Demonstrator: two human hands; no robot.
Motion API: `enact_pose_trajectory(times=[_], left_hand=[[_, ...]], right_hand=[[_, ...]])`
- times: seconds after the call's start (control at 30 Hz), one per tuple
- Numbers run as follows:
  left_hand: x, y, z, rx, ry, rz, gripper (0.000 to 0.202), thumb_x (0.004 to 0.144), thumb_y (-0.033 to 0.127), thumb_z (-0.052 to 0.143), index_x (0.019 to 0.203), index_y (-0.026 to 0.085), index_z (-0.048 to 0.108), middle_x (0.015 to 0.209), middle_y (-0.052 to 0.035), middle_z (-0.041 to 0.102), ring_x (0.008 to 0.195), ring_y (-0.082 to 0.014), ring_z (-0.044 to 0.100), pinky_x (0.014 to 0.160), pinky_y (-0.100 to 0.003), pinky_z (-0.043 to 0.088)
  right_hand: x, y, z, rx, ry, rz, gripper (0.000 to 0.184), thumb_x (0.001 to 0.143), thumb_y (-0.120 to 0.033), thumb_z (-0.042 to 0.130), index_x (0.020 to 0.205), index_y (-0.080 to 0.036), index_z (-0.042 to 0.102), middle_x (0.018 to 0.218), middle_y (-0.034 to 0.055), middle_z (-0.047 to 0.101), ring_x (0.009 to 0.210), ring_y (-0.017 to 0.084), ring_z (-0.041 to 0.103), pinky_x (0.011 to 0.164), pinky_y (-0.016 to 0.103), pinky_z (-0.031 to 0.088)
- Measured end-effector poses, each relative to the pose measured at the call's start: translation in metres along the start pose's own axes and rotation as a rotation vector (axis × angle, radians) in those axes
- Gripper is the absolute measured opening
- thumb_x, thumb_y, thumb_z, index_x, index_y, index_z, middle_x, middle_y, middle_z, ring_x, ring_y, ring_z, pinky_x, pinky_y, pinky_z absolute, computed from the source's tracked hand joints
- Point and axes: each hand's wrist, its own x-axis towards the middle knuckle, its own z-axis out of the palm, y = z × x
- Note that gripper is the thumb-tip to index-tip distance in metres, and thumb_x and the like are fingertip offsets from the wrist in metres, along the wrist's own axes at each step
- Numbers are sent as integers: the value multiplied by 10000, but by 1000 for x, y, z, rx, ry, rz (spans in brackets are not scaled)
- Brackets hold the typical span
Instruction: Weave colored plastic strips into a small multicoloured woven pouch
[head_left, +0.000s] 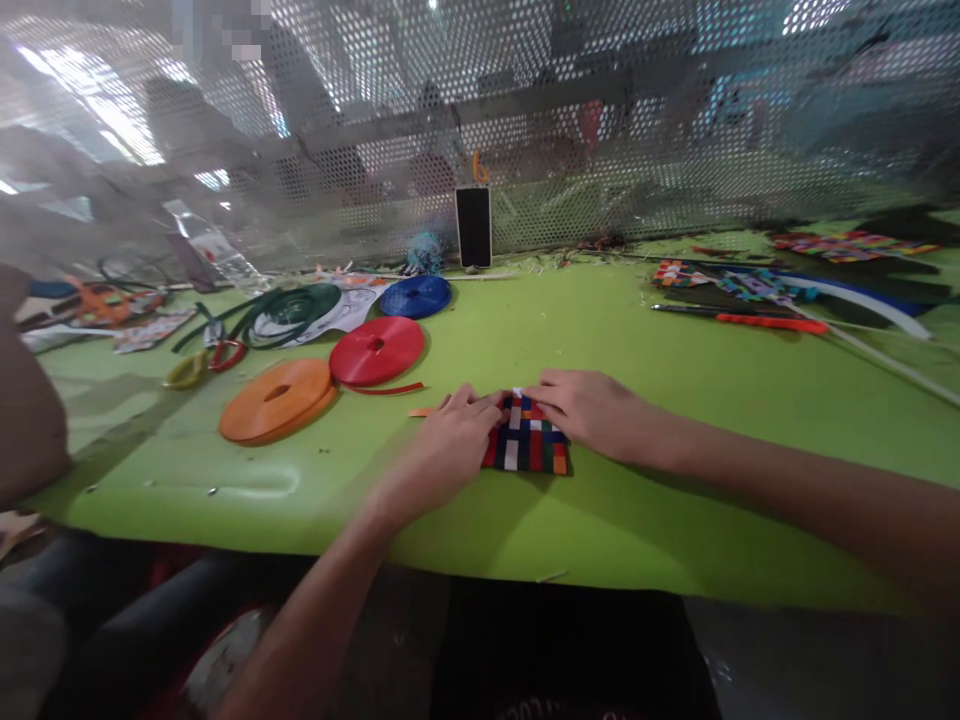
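A small woven ribbon mat (534, 452), checkered in red, white, blue, green and orange, lies on the green table (637, 530) in front of me. My left hand (461, 432) grips its left side, fingers bent over the upper edge. From the other side my right hand (585, 408) pinches the upper right edge. The fingertips of both hands nearly meet there, so part of the weave is hidden. An orange strip end (420, 412) sticks out left of my left hand. Close by lie a red ribbon roll (390, 350) and an orange ribbon roll (251, 405).
Farther back are a blue roll (416, 296), a green roll (307, 305), scissors (187, 370) and a plastic bottle (217, 248). A dark upright device (474, 228) stands before a perforated screen (600, 150). At right lie woven pieces and a red-orange tool (772, 323). Another person's arm (26, 400) is left.
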Motion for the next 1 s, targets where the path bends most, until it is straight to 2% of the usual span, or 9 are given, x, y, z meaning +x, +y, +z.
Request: enact_pose_trajectory(times=[0.1, 0.2, 0.33, 0.5, 0.63, 0.77, 0.87, 0.93, 1.0], left_hand=[[0, 1, -1, 9, -9, -2, 396, 952, 35, 383, 1233, 100, 655, 1371, -142, 645, 1048, -289, 565, 936, -468, 519], [-1, 3, -3, -5, -18, -10, 398, 965, 48, 375, 1254, 107, 643, 1421, -140, 616, 1097, -308, 561, 941, -500, 521], [-1, 4, -5, -24, -36, -18, 410, 969, 48, 371, 1278, 112, 632, 1502, -119, 557, 1120, -314, 552, 964, -508, 511], [-1, 3, -1, -33, -21, -28, 435, 966, 46, 362, 1319, 100, 610, 1504, -110, 558, 1161, -316, 530, 1025, -522, 479], [1, -1, 5, -73, 12, -24, 398, 968, 50, 363, 1237, 111, 650, 1486, -103, 576, 1157, -307, 540, 1043, -533, 474], [3, -8, 10, -181, 93, -37, 389, 1004, 97, 361, 1309, 141, 598, 1400, -97, 632, 1217, -283, 546, 1100, -513, 448], [-3, -17, 10, -291, 218, -28, 399, 1020, 121, 375, 1386, 162, 528, 1396, -104, 613, 1314, -235, 518, 1158, -453, 415], [-10, -23, 9, -336, 300, -39, 358, 1018, 135, 416, 1346, 172, 556, 1401, -105, 599, 1335, -221, 515, 1166, -442, 409], [-20, -26, 6, -334, 326, -38, 303, 1012, 143, 459, 1276, 178, 602, 1343, -99, 631, 1287, -223, 555, 1140, -460, 433]], right_hand=[[4, -1, 0, -14, -93, 32, 335, 1010, -174, 415, 1107, -169, 735, 943, 103, 693, 772, 185, 588, 736, 332, 457], [5, -3, -2, -30, -134, 117, 354, 1020, -232, 410, 1050, -161, 755, 941, 116, 666, 768, 195, 575, 711, 344, 438], [4, 1, -4, -35, -167, 212, 377, 1016, -353, 460, 1154, -191, 772, 1006, 129, 648, 831, 231, 582, 716, 360, 426], [6, 8, -1, -72, -144, 181, 411, 1016, -362, 449, 1229, -190, 756, 985, 141, 641, 845, 255, 581, 740, 382, 433], [2, 15, -11, 1, -181, 132, 396, 998, -328, 492, 1277, -164, 721, 1071, 158, 668, 942, 267, 610, 826, 391, 466], [-19, 27, -27, 137, -151, 183, 451, 980, -343, 519, 1379, -164, 630, 1165, 160, 673, 1003, 274, 628, 879, 407, 486], [-36, 34, -31, 78, -162, 164, 402, 962, -377, 558, 1274, -161, 691, 1127, 166, 667, 1016, 301, 620, 901, 444, 481], [-43, 34, -30, 48, -172, 136, 381, 958, -391, 574, 1232, -164, 708, 1099, 164, 656, 990, 298, 615, 885, 442, 482], [-46, 30, -28, 48, -173, 112, 345, 967, -377, 566, 1205, -175, 712, 1057, 150, 659, 949, 276, 613, 849, 416, 481]])
